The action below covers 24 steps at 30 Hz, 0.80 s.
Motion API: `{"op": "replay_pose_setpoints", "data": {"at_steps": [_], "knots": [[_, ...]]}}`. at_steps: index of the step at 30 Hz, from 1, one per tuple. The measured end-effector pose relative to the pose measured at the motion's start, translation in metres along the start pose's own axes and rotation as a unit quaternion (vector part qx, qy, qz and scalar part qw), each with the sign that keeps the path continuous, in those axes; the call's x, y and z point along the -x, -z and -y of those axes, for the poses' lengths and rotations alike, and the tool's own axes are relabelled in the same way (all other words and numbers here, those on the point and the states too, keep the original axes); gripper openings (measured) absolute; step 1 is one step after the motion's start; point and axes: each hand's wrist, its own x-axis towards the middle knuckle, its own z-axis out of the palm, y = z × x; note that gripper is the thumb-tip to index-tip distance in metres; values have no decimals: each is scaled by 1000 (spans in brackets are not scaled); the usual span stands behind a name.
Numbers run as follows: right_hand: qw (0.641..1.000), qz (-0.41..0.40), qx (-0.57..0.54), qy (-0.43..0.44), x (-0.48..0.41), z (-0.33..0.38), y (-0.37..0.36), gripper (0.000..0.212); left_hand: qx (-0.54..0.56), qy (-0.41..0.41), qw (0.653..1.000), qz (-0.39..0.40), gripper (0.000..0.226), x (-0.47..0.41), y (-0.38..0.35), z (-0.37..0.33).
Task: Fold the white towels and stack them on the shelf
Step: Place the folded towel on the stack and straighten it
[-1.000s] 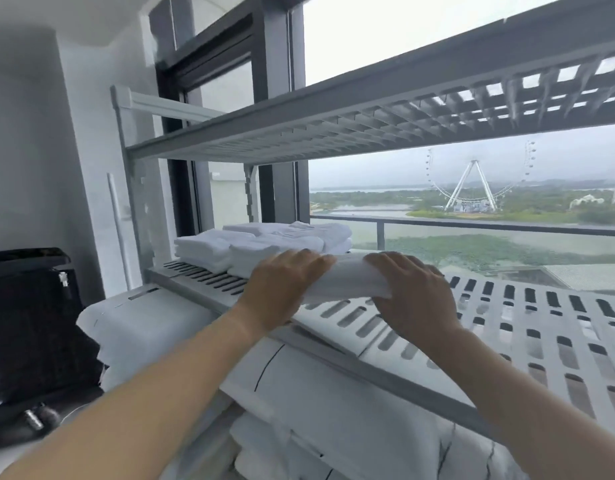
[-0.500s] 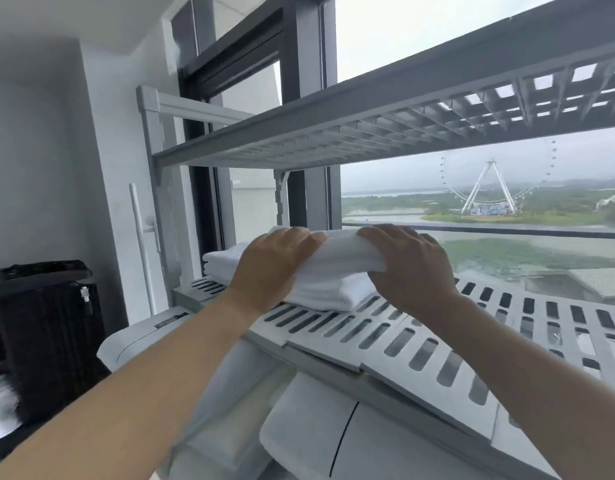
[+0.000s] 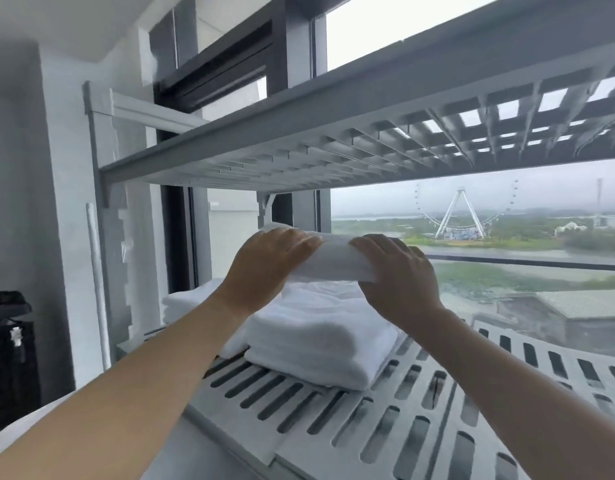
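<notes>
Head view: The person holds a folded towel (image 3: 337, 261) between both hands, a little above the middle of the frame. The left hand (image 3: 264, 261) grips the towel's 9 o'clock end, with its fingers curled over the top edge and the thumb hidden underneath. The right hand (image 3: 399, 275) grips the 3 o'clock end in the same way, its fingers wrapped over the top and its palm against the near side. Only the short stretch of white cloth between the two hands is visible, lying roughly level.

Directly at 6 o'clock from the held towel sits a towel stack (image 3: 316, 337) of white folded towels, resting on the slatted grey shelf (image 3: 368, 420). The held towel is right over the top of this stack. Whether its underside touches the top layer cannot be told, because the hands cover the edges.

A second stack (image 3: 188, 299) of white towels lies on the same shelf at 9 o'clock from the first, partly behind the left forearm. Both forearms reach in from the bottom of the frame, the left from 7 o'clock and the right from 5 o'clock.

An upper shelf (image 3: 333, 109) of grey lattice crosses the frame at 12 o'clock above the hands. Behind the rack is a window (image 3: 506, 237), with a Ferris wheel (image 3: 460, 213) in the distance at 2 o'clock. A black basket (image 3: 8, 358) stands at the frame's 9 o'clock edge.
</notes>
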Motion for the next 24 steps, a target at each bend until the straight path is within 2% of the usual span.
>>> {"op": "replay_pose_setpoints", "data": {"at_steps": [3,5,8,11,15,17,19,22,24], "knots": [[1000,-1,22,-3,-1,2,-24,51,9,-23,999,-24,49,-1,-35,22],[998,33,43,11,8,6,-40,53,29,-29,998,-44,53,11,-62,29],[989,144,44,8,29,11,-59,55,85,-36,996,-10,64,51,-101,23],[986,156,58,1,35,10,-63,58,135,-35,990,20,70,75,-120,21],[975,201,-19,-89,32,4,-55,56,148,-26,988,20,68,66,-119,31],[969,221,-30,-107,29,1,-54,56,151,-37,988,12,66,61,-118,36],[978,183,-6,-103,21,5,-51,55,153,-39,987,-17,67,51,-116,44],[995,70,55,-50,10,16,-49,52,123,-36,989,-70,64,34,-118,59],[994,55,92,-14,12,23,-52,53,118,-42,990,-62,67,36,-125,63]]}}
